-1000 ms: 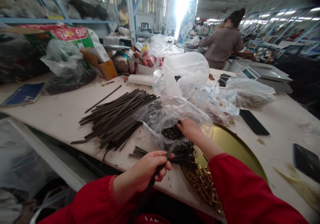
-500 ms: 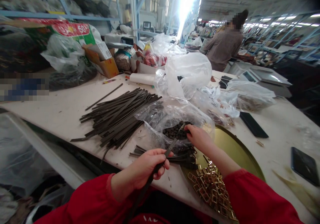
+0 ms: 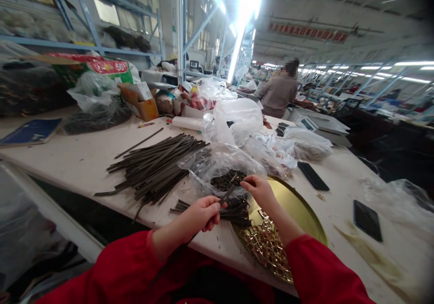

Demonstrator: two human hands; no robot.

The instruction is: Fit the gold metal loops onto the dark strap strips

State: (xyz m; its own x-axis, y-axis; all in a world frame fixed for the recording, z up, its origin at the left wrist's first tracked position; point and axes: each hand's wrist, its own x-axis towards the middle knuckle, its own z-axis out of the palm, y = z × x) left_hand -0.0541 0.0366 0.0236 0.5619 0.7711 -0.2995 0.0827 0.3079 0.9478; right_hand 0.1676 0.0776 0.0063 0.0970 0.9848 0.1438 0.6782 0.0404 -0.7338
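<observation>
Left hand [image 3: 202, 213] closed around one dark strap [image 3: 224, 196]; the free end sticks up and to the right out of the fist, the rest trails back under the red sleeve toward the body. Held tip-up like this, the end is presented to the other hand, probably so something small can go onto it.

Right hand [image 3: 258, 189] sits just beside that tip, fingers pinched together. Whether a small piece is between them cannot be told; too small and partly hidden. The strap end lies between the two hands, touching or nearly touching the right fingertips.

Directly behind the hands: open clear plastic bag [image 3: 220, 166] with a heap of small dark parts [image 3: 228, 180] at its mouth, within easy reach of the right hand. A short bundle of straps [image 3: 217, 211] lies on the surface under the hands.

Round gold tray [image 3: 298, 202] to the right, at the near edge, holding a pile of gold rectangular buckles [image 3: 267, 250] beneath the right forearm.

Left of the bag, a loose fan of long dark straps [image 3: 156, 166] on the white surface [image 3: 84, 159], near the left hand.

Another person stands farther back at the next bench, facing away.
</observation>
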